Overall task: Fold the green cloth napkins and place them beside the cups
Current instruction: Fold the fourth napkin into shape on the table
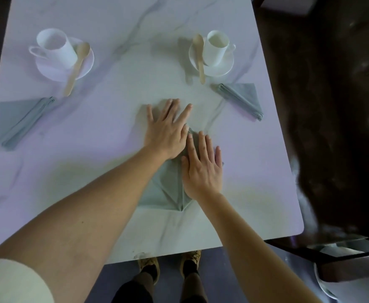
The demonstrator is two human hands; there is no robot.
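A green napkin (168,189) lies partly folded in the middle of the marble table (113,119), creased toward a point near the front edge. My left hand (168,132) presses flat on its far part with fingers spread. Flat on the napkin's right side rests my right hand (203,167), fingers straight. A folded green napkin (19,121) lies at the left, in front of the left cup (56,48). Another folded napkin (242,99) lies in front of the right cup (217,47).
Each white cup stands on a white saucer (48,71) with a wooden spoon (76,66) leaning on it; the right saucer (222,66) holds a second spoon (200,57). Dark floor lies beyond the table's right edge. My feet show below the front edge.
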